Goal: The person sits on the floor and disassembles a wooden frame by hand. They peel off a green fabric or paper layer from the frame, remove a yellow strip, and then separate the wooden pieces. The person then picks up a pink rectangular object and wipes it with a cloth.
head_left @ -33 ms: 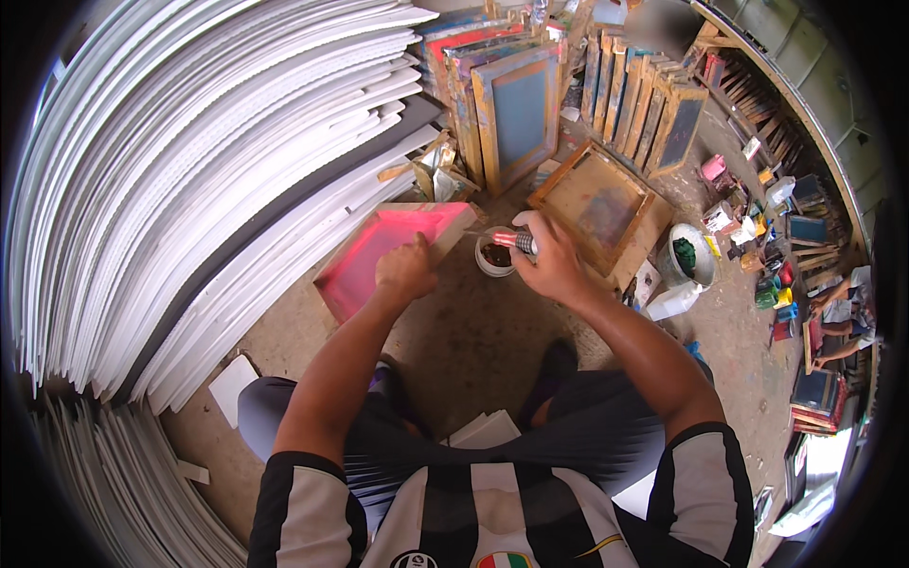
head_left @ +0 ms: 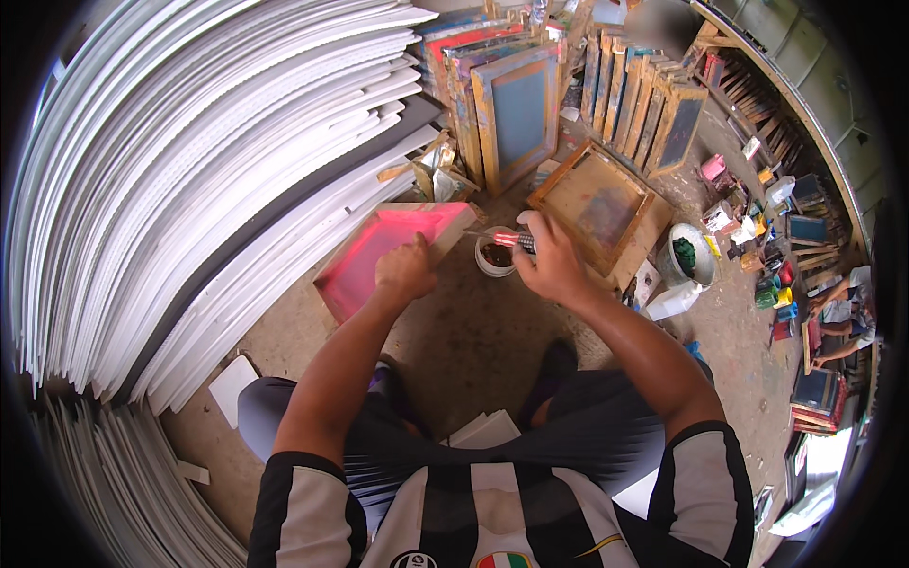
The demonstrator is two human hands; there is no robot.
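L hand [head_left: 405, 270] grips pink-stained screen frame [head_left: 379, 254]; R hand [head_left: 551, 265] holds tool [head_left: 511, 240] over ink tub [head_left: 494, 256]. White sheet stacks [head_left: 208, 170] crowd left; wooden frame [head_left: 597, 204] just right.

Left hand [head_left: 405, 270] on pink screen frame [head_left: 383, 248]; right hand [head_left: 552, 262] holds tool [head_left: 512, 240] over cup [head_left: 494, 256].

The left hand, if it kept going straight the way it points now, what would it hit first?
Probably the pink-stained screen frame: the left hand already sits at its near edge, pointing across it. Depth is unclear.
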